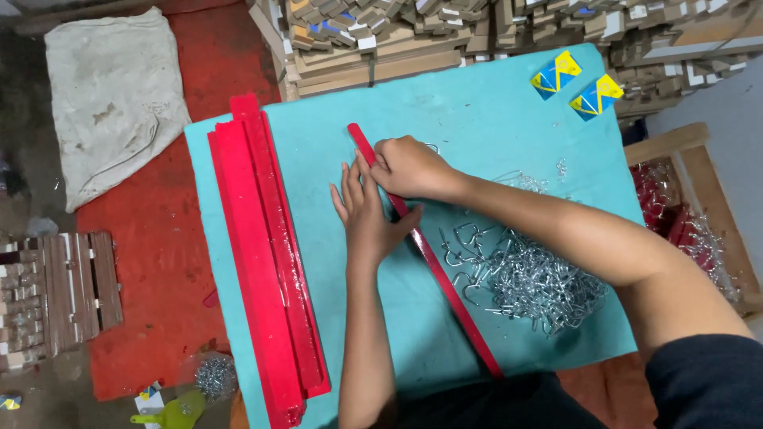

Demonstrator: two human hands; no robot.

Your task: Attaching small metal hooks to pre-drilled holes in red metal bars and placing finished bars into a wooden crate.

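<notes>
A long thin red strip (453,295) lies diagonally across the turquoise board (493,103). My left hand (368,214) rests flat on the board, pressing against the strip's left side, fingers together and pointing away. My right hand (409,167) is closed over the strip near its far end, with a small metal hook partly visible at its knuckles. A heap of shiny metal hooks (524,274) lies just right of the strip, under my right forearm.
A stack of long red strips (266,262) lies along the board's left side. Two blue-and-yellow packets (576,83) sit at the far right corner. Wooden pieces (445,32) are piled behind. A wooden crate (691,206) stands at the right, a grey cloth (111,95) at the left.
</notes>
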